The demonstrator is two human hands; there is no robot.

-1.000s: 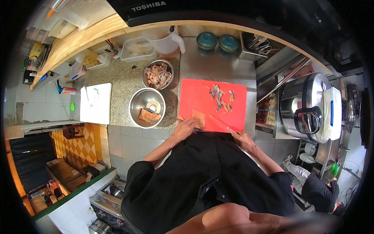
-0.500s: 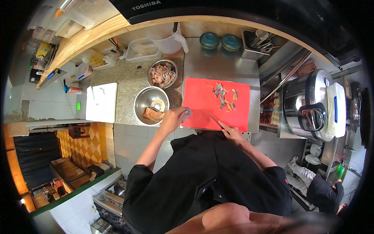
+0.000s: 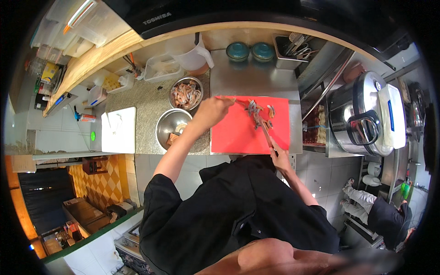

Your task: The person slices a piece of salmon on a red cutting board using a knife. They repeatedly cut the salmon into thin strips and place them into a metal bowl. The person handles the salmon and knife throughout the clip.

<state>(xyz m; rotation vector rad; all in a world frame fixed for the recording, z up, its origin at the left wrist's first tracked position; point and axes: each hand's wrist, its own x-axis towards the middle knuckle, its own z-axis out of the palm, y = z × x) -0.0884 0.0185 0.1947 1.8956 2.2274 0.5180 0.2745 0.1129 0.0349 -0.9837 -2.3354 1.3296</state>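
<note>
One knife (image 3: 266,131), clamped in the right hand (image 3: 280,160), points to eleven o'clock at fish scraps (image 3: 253,108) lying three o'clock from the nearer left hand (image 3: 215,112), whose hold I cannot tell.

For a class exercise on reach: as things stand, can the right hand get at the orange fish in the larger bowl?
Probably not directly: the right hand holds a knife, and the left forearm lies between it and the orange fish, partly covering the larger bowl.
</note>
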